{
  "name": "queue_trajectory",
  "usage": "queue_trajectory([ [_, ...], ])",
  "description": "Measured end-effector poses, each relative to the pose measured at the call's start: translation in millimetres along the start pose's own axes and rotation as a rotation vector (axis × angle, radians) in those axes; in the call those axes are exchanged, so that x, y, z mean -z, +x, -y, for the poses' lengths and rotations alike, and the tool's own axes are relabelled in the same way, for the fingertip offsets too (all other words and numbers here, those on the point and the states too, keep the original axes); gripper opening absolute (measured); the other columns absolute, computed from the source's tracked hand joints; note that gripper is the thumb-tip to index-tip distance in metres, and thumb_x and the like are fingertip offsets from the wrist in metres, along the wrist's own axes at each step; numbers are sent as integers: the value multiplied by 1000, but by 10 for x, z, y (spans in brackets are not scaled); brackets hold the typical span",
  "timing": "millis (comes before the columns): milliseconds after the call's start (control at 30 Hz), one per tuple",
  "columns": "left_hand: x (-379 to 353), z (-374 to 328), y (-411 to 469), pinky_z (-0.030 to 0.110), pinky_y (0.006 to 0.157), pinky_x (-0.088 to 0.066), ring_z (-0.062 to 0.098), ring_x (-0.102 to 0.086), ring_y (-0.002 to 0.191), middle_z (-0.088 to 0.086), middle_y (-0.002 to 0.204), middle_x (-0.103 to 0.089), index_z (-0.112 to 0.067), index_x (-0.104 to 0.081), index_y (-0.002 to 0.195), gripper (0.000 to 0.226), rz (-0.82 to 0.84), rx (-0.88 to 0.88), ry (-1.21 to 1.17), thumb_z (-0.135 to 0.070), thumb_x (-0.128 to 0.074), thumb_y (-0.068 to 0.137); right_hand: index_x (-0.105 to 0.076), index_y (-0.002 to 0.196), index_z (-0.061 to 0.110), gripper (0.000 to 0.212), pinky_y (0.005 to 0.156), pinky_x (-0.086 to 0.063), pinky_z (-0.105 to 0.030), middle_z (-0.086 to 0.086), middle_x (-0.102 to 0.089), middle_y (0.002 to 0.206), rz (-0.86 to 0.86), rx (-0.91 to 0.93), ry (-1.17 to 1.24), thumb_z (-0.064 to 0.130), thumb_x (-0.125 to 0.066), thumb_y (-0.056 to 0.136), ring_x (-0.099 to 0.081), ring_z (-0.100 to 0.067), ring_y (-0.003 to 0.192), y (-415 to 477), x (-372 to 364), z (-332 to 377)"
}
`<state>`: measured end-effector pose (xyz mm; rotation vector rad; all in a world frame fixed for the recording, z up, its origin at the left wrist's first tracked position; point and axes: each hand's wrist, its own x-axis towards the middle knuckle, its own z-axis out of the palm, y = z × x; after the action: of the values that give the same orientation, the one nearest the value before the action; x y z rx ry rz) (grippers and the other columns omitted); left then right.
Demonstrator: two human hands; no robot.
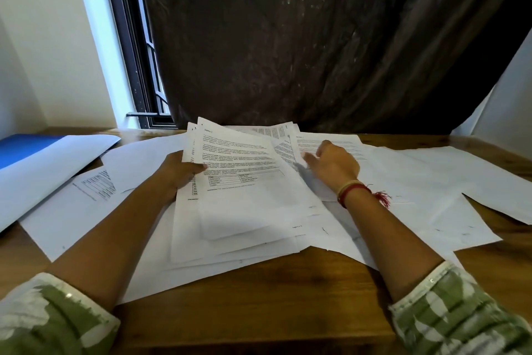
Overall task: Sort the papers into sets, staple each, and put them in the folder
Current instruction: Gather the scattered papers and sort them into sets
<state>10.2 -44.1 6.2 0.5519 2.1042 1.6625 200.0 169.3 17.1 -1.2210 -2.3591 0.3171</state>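
Several printed sheets form a fanned stack [244,182] in the left hand [175,170], thumb pinching its left edge; its long axis runs away from the person, headings farthest; right hand [334,164] loosely open, fingertips touching loose papers [417,176] on the table [259,311]; blue folder [23,147] far left

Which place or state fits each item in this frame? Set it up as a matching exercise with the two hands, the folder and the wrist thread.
Column 1:
1. left hand
2. right hand
3. blue folder
4. red thread

Column 2:
A. at the far left of the table
B. gripping the sheaf of papers
C. tied round the right wrist
D. over loose printed sheets to the right of the sheaf

Pairs: 1-B; 2-D; 3-A; 4-C
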Motion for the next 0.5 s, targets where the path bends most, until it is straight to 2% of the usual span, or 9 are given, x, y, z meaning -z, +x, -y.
queue_trajectory([
  [133,38,-9,37,45,78,-50,31,-61,91,12,116,-63,-5,-58,122,36,-34,66,5,-1,-64,87,-46,106,27,55,89,-41,-40,-1,-59,119,234,27,-118,72,-58,77,-51,-22,101,-109,-76,-92],
  [233,69,-37,40,47,77,-49,35,-61,90,13,107,-62,-6,-59,114,30,-24,148,8,2,-65,85,-47,128,23,71,102,-33,-48,-7,-49,137,240,-11,-134,73,-54,78,-43,-32,126,-97,-122,-51],
  [300,83,-39,49,49,79,-51,38,-62,92,14,109,-64,-5,-60,115,33,3,173,10,3,-65,84,-43,134,21,70,105,-30,-49,-9,-44,142,232,-53,-162,68,-51,83,-38,-34,131,-65,-160,-31],
  [400,86,-33,57,50,81,-51,39,-62,96,16,111,-64,-5,-61,116,35,19,173,-15,6,-64,83,-45,131,21,60,104,-30,-50,-8,-47,137,199,-89,-185,60,-50,86,-41,-33,127,-54,-197,-5],
  [500,107,-15,85,54,90,-49,41,-61,104,18,118,-63,-3,-61,116,36,36,162,-33,8,-63,82,-54,113,21,41,88,-39,-40,-3,-58,108,109,-65,-152,51,-55,86,-52,-25,99,-83,-182,50],
])
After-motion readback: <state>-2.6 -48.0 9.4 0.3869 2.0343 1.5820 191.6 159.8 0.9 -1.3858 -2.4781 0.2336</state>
